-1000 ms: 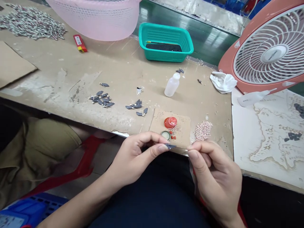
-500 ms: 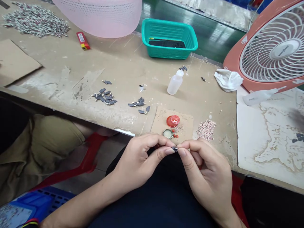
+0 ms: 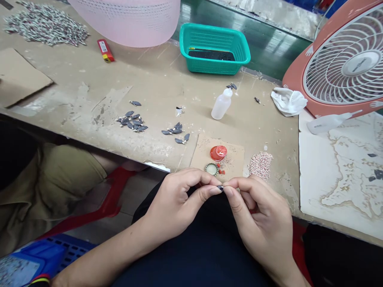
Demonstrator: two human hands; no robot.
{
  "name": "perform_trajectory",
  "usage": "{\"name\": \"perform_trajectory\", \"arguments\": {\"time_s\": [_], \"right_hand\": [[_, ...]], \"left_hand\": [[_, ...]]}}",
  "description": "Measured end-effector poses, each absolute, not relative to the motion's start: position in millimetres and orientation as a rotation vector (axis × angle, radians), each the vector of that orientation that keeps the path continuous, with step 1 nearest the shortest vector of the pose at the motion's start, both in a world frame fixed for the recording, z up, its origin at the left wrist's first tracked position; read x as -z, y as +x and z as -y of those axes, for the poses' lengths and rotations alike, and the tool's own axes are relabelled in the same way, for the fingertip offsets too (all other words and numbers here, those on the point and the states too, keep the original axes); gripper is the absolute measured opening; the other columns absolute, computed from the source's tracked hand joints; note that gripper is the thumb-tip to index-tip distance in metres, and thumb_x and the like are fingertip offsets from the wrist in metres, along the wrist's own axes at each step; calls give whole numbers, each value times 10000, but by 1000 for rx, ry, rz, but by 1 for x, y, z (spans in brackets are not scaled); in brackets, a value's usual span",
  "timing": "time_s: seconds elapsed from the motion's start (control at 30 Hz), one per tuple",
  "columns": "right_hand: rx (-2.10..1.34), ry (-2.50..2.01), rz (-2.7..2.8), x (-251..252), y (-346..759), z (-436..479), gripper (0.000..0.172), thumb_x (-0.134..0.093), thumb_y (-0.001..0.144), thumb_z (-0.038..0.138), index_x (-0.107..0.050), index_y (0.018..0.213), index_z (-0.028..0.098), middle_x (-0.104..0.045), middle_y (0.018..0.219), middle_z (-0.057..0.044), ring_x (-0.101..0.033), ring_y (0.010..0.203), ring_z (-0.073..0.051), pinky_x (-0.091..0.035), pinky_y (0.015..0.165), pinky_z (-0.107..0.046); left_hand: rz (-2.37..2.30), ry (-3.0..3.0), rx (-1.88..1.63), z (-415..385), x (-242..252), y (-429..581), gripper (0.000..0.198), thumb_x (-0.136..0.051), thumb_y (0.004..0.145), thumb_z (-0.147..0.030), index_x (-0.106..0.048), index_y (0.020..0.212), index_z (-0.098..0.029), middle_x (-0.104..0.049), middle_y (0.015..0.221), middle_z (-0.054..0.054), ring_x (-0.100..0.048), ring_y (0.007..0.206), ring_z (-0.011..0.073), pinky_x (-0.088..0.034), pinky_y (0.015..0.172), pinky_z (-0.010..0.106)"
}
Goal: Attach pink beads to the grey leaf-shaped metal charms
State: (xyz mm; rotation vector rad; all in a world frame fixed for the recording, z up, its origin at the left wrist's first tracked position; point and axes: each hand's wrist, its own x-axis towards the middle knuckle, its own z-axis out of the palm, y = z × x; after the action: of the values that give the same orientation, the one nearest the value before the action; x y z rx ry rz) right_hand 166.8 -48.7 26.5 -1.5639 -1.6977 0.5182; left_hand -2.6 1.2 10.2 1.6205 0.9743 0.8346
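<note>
Between my two hands a small dark piece [image 3: 220, 188] is pinched at the table's near edge. My left hand [image 3: 182, 201] grips its left end with thumb and index finger; my right hand [image 3: 260, 217] pinches the right end. Just beyond my fingertips lies a cardboard square [image 3: 236, 153] bearing a red cup [image 3: 218, 152], a bottle cap [image 3: 211, 169] and several small red bits [image 3: 221, 171]. Right of it is a heap of tiny pinkish beads [image 3: 260, 165]. Dark leaf-shaped pieces lie in a larger group [image 3: 133, 122] and a smaller one [image 3: 175, 128] to the left.
A white squeeze bottle [image 3: 221, 104] stands mid-table, behind it a green basket [image 3: 214, 65]. At the right are a fan [image 3: 353, 63], a crumpled tissue [image 3: 289, 101] and another bottle [image 3: 327, 122]. A pink basket [image 3: 128, 24], red lighter [image 3: 105, 50] and stick pile [image 3: 44, 24] lie back left.
Both hands keep nearly the same pose around the small dark piece. At the far right, a dark blur over the white sheet is gone and another dark piece shows there.
</note>
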Motion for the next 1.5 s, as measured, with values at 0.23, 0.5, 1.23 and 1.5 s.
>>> {"name": "perform_trajectory", "arguments": {"time_s": [0.23,0.5,1.23,1.5], "right_hand": [[-406,-1530,1706,-18,164,52,99,-609,909,116,-649,916,205,-545,648,54,-374,480,-76,-332,460,-234],[-292,-1526,1689,-15,166,59,110,-624,907,108,-613,930,216,-618,699,41,-501,540,-88,-392,505,-235],[-547,-1472,1615,-7,173,68,110,-655,889,119,-695,963,192,-479,605,73,-412,472,-61,-365,455,-207],[-573,-1484,1637,-7,176,65,81,-641,905,148,-680,930,214,-412,583,85,-416,491,-64,-380,490,-199]], "left_hand": [[-1042,1694,-888,4,-11,1,82,-694,891,-146,-700,857,-220,-742,804,-49,-682,732,106,-519,701,212],[-979,1612,-876,4,-8,3,30,-709,889,-188,-707,863,-202,-752,816,-40,-687,731,97,-529,680,191],[-829,1987,-1038,4,1,1,86,-675,887,-78,-662,829,-140,-715,769,10,-641,732,118,-509,725,223],[-823,2011,-1008,3,2,-3,73,-688,887,-105,-658,837,-149,-723,790,9,-651,758,129,-509,742,234]]}}
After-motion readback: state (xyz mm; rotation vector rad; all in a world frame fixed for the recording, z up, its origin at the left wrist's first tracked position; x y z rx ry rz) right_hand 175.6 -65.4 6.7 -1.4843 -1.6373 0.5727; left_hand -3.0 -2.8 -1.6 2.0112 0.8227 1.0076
